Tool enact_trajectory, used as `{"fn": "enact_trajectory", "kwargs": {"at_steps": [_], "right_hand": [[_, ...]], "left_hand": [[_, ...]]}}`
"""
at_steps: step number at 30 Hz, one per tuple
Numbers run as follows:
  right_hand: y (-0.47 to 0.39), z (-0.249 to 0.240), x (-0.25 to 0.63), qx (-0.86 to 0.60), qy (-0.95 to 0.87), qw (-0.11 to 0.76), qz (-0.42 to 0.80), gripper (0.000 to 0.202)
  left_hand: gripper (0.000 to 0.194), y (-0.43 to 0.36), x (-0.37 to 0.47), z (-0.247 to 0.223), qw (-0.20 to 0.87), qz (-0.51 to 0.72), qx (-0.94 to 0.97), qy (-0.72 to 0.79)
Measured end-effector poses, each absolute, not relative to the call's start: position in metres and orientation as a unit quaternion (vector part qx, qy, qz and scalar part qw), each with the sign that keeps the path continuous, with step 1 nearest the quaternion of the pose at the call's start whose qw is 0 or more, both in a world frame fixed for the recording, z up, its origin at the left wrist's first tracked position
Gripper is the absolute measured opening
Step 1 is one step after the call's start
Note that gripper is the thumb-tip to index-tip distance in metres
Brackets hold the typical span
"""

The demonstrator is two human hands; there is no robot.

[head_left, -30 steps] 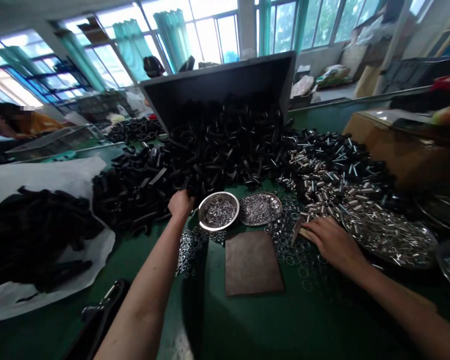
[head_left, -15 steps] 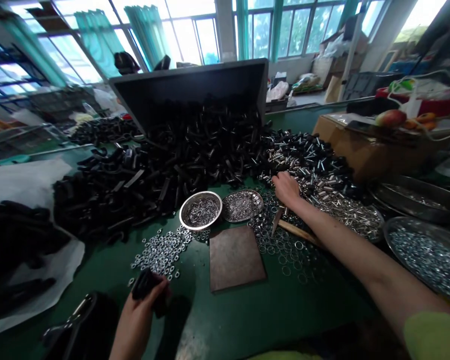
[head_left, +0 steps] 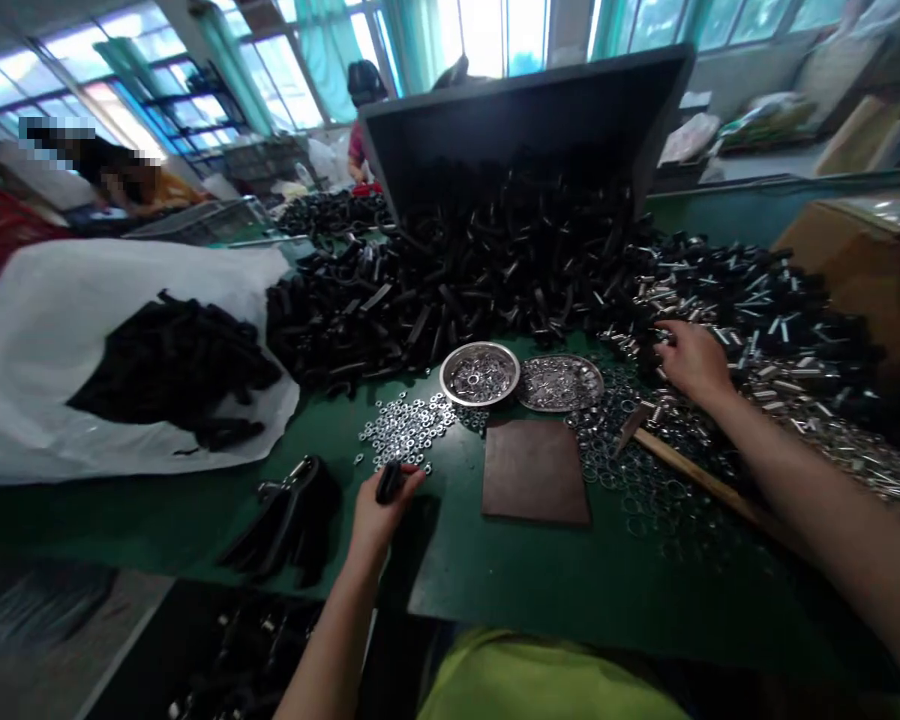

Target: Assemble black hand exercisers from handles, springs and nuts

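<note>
While the left hand grips a black part near the washers, the right hand is well apart at the metal bits, can't tell if it's pinching one. Bowl sits between them, probably for easy reach.

strong backlight, dim foreground

daylight comes from the windows at the back, their panes burning out to white, while the green table is dim. the metal bowl glints along its rim; the black parts sink into darkness with little detail. a soft shadow lies beside the left hand. the wide lens tilts the window frames at left, the lower left corner is smeared, and pixelation covers part of a person.
</note>
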State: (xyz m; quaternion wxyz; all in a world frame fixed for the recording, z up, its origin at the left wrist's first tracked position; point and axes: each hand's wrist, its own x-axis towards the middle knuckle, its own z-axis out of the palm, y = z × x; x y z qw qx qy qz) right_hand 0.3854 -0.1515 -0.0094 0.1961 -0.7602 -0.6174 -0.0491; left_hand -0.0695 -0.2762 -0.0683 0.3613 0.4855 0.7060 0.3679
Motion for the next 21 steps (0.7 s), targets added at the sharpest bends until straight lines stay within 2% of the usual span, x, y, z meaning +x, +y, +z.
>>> {"fn": "enact_trajectory", "kwargs": {"at_steps": [2,4,6,8,14,18,19,21], "right_hand": [[-0.166,-0.010,0.375,-0.753,-0.593,0.285,0.020,0.033],[-0.187,-0.012,0.357,-0.729,-0.573,0.349,0.134,0.030],[-0.211,-0.016,0.332,-0.686,-0.568,0.379,0.250,0.028],[-0.233,-0.022,0.306,-0.639,-0.573,0.380,0.346,0.028],[-0.274,-0.037,0.250,-0.542,-0.534,0.407,0.506,0.028],[-0.288,-0.035,0.231,-0.495,-0.477,0.433,0.583,0.027],[-0.291,-0.033,0.227,-0.486,-0.467,0.436,0.596,0.027],[-0.298,-0.029,0.220,-0.466,-0.456,0.444,0.614,0.026]], "left_hand": [[0.037,-0.262,-0.069,-0.072,0.316,0.332,0.547,0.701],[0.032,-0.246,-0.064,-0.074,0.227,0.267,0.623,0.699],[0.029,-0.228,-0.056,-0.075,0.132,0.202,0.672,0.700],[0.026,-0.212,-0.047,-0.075,0.084,0.162,0.689,0.702],[0.010,-0.187,-0.038,-0.076,0.077,0.125,0.689,0.710],[0.015,-0.201,-0.033,-0.063,0.080,0.149,0.694,0.700],[0.015,-0.210,-0.029,-0.058,0.108,0.183,0.695,0.687],[0.018,-0.235,-0.017,-0.046,0.231,0.278,0.675,0.644]]}}
